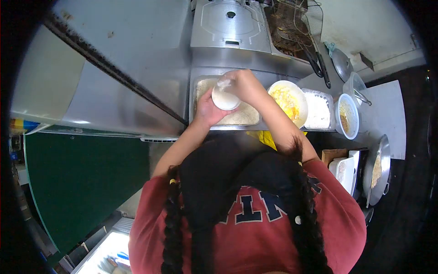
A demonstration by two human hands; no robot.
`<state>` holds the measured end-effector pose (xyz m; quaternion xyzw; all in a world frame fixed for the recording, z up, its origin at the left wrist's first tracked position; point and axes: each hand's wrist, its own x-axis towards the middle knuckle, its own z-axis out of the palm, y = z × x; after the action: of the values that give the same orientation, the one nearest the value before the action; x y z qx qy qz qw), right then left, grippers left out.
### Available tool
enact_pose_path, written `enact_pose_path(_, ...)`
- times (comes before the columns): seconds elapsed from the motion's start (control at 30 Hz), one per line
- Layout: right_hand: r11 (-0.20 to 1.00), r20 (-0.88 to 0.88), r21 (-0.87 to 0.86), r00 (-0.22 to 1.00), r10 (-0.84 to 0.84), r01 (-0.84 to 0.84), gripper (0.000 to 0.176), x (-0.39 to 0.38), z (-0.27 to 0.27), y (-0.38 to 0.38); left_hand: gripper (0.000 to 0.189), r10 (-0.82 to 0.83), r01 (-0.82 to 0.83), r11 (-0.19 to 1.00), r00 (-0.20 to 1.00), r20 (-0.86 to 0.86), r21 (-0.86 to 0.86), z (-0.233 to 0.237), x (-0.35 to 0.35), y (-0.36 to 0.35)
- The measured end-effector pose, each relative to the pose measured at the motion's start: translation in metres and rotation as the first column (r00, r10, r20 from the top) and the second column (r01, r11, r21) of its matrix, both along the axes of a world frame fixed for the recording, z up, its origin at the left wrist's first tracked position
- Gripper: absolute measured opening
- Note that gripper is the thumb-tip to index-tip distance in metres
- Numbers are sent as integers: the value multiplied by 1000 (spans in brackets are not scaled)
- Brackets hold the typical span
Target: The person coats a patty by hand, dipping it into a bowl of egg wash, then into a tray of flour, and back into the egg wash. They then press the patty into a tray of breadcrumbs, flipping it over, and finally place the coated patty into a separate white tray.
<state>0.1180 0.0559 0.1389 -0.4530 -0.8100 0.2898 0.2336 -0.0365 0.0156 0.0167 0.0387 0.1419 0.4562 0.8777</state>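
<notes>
My left hand [209,109] grips a small white bowl [226,108] from its left side and below, over a metal tray [259,121] of pale crumbs [244,116]. My right hand [243,84] reaches over the bowl's upper edge with bent fingers. White powder coats the fingertips, and anything between them is hidden. Just right of the tray stands a white bowl [305,116] with a lumpy yellow, egg-like mixture [286,101]. Beside that is a clear container [332,102] of white powder [317,112].
A steel fryer with a lid [232,27] sits behind the tray, with wire baskets [292,23] at its right. Farther right are a white tub [354,130] and a large wok [383,176]. A refrigerator [132,59] stands close on the left.
</notes>
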Motion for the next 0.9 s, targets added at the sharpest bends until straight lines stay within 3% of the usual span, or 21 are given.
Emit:
enact_pose_path(0.1, 1000, 81, 13, 997, -18, 17, 25, 4, -5, 1, 55, -4, 4, 1000, 1000, -24, -3, 5, 3, -1)
enact_pose_path(0.17, 988, 106, 75, 984, -145, 138, 25, 14, -9, 2, 54, 199, -192, 979, 972, -124, 65, 6, -3, 6)
enact_pose_path(0.23, 984, 153, 41, 972, -179, 175, 25, 30, -24, 8, 52, 194, -192, 980, 979, -56, 44, 7, -14, 8)
enact_pose_path(0.3, 979, 199, 5, 959, -203, 206, 25, 40, -51, 7, 50, 285, -288, 958, 948, -144, -5, 22, -18, 4)
enact_pose_path(0.37, 981, 524, -87, 845, -104, 174, 26, 46, -83, 3, 50, 282, -290, 956, 949, -143, -36, 29, -14, -1)
enact_pose_path(0.4, 981, 524, -85, 845, -104, 173, 26, 45, -91, -6, 50, 278, -290, 955, 950, -141, -68, 31, -12, -1)
enact_pose_path(0.47, 993, 495, 67, 861, -114, 93, 24, 39, -105, -27, 50, 263, -267, 963, 961, -90, -41, 22, -12, 0)
enact_pose_path(0.6, 995, 340, 56, 936, -95, 81, 24, 44, -119, -27, 52, 197, -200, 979, 978, 73, 37, 10, -23, 5)
enact_pose_path(0.67, 958, 203, -228, 971, -130, 176, 27, 47, -101, -18, 54, 176, -179, 983, 982, 74, 47, 2, -23, 6)
enact_pose_path(0.8, 935, 56, -307, 984, -170, 179, 33, 33, -19, -13, 59, 153, -153, 988, 987, 49, 11, -9, -19, 5)
enact_pose_path(0.83, 934, 59, -307, 983, -175, 185, 33, 30, -22, -12, 59, 147, -148, 989, 988, 51, 10, -11, -17, 4)
enact_pose_path(0.9, 985, -178, -165, 984, 16, -46, 33, 23, -23, -5, 59, 82, -81, 996, 995, 51, -24, -12, -13, 5)
